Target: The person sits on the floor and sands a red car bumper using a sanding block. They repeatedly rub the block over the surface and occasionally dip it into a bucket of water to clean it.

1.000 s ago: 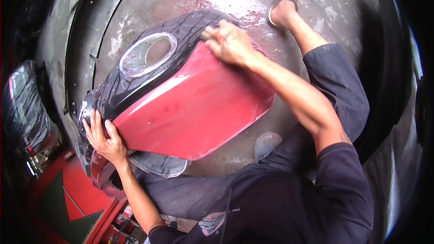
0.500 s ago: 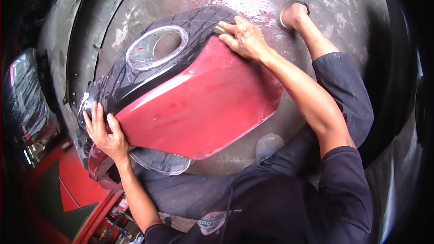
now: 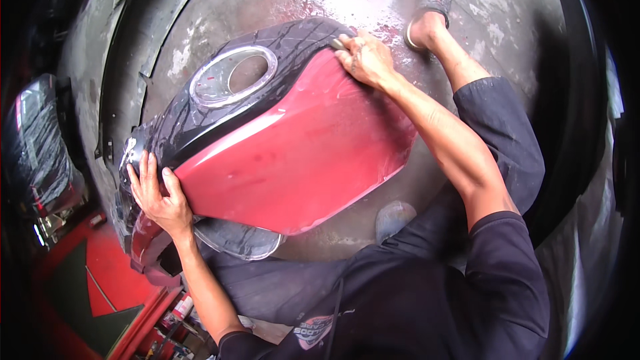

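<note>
The red-and-black shell [image 3: 287, 160] fills the middle of the dial, before the person's lap. At its eight o'clock, the left hand [image 3: 160, 199] lies spread on one end; well apart, toward half past one, the right hand [image 3: 368, 61] clamps a small pale block [image 3: 339, 44] (mostly hidden by fingers) against the edge.
</note>
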`<act>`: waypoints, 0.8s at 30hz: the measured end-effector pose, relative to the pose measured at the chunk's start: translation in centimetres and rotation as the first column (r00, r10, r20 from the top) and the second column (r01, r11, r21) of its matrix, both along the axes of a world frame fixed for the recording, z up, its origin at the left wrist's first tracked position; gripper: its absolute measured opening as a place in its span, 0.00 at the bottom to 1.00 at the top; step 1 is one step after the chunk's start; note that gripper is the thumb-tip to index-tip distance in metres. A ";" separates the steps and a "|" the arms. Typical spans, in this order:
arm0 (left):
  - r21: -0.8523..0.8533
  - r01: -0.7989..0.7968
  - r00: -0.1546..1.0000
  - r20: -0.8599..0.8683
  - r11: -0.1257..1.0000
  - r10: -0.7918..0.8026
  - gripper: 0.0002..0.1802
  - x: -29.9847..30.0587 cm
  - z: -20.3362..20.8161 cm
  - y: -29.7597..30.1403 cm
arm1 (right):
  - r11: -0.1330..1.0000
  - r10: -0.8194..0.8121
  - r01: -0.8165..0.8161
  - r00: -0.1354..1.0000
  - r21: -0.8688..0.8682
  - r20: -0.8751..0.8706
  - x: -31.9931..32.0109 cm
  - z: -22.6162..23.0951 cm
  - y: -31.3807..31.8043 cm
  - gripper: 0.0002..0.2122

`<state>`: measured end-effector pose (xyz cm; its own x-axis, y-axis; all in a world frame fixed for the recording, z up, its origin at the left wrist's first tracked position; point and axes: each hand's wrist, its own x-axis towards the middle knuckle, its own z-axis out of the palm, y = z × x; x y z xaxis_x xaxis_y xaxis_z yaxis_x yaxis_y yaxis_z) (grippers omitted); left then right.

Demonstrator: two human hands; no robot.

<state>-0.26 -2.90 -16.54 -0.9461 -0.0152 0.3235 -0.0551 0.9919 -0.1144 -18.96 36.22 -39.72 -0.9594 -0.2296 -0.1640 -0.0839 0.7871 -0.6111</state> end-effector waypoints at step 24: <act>0.028 -0.042 0.999 0.029 0.999 0.041 0.22 0.7 0.0 0.4 | 0.969 0.164 -0.187 0.976 -0.162 -0.146 1.8 3.4 -3.1 0.21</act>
